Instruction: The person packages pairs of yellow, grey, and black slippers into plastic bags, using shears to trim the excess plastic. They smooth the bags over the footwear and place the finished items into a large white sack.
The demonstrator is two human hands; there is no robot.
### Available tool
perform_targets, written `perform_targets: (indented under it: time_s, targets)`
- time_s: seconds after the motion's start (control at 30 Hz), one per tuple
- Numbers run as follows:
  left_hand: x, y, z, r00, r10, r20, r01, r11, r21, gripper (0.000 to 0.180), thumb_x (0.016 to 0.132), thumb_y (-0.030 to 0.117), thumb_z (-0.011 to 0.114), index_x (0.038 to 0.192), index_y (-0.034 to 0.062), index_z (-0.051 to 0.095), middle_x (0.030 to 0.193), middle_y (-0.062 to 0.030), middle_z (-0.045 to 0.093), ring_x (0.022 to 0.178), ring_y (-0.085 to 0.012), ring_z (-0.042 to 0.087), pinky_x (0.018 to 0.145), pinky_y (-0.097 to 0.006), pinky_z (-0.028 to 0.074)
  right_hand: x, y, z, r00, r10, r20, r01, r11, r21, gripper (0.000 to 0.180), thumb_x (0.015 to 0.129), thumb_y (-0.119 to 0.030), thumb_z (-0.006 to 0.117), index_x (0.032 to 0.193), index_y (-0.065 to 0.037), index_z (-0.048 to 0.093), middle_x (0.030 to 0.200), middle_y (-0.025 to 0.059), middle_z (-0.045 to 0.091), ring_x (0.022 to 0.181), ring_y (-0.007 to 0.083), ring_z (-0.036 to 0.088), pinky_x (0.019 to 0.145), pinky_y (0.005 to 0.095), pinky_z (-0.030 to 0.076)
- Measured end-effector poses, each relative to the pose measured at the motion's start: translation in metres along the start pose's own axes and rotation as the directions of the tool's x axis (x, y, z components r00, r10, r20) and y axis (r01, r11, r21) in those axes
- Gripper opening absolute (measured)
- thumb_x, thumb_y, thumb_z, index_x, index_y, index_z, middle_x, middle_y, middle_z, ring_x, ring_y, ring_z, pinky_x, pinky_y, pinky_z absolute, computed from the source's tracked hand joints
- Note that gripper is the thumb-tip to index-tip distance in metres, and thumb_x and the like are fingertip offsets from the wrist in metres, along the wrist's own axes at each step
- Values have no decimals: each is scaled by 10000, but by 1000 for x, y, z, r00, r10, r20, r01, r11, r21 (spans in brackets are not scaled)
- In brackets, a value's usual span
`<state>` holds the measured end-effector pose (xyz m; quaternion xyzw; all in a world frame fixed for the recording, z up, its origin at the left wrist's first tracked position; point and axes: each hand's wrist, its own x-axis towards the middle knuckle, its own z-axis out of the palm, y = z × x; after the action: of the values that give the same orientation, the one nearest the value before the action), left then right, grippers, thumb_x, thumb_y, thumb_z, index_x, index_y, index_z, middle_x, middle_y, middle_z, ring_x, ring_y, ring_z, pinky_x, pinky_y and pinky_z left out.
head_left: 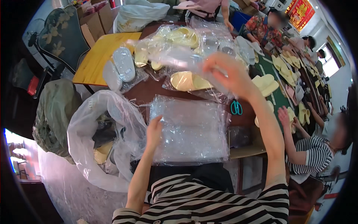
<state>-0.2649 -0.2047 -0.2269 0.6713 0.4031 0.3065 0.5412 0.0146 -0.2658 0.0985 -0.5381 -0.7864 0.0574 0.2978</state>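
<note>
The stack of clear plastic bags [192, 130] lies on the tabletop [147, 90]. The left hand [153, 132] is at the stack's left edge; whether its fingers grip film cannot be told. The right hand [234, 77], beyond the stack's far right corner, is motion-blurred; its fingers look curled, grip indeterminable. Teal-handled scissors [236, 107] lie right of the stack. Left of it, a translucent sack [80, 127] partly hides its contents.
</note>
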Motion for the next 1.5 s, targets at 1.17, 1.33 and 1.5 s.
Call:
perform_targets:
  time_s: [1.17, 1.33, 1.5]
  targets:
    - [38, 0, -33, 825, -375, 422, 405, 914, 22, 608, 860, 120, 726, 1386, 47, 428, 929, -68, 666, 792, -149, 646, 646, -304, 542, -264, 136, 209, 378, 924, 57, -846, 320, 426, 515, 857, -246, 715, 1257, -3, 499, 973, 145, 688, 863, 234, 695, 739, 362, 550]
    - [32, 11, -27, 838, -378, 394, 440, 894, -78, 583, 863, 105, 719, 1366, 23, 437, 902, -58, 667, 760, -127, 624, 622, -284, 507, -261, 99, 172, 445, 800, 401, -429, -203, 880, 725, 867, -138, 675, 1480, -92, 290, 1147, 116, 632, 978, 217, 656, 831, 350, 532]
    - [35, -5, -27, 853, -349, 387, 408, 910, -78, 562, 862, 103, 716, 1353, 41, 449, 920, -66, 671, 772, -136, 629, 633, -298, 520, -270, 106, 183, 532, 734, 423, -689, 84, 720, 910, 864, -47, 650, 1587, -215, 123, 1184, 87, 582, 1093, 179, 581, 839, 372, 529]
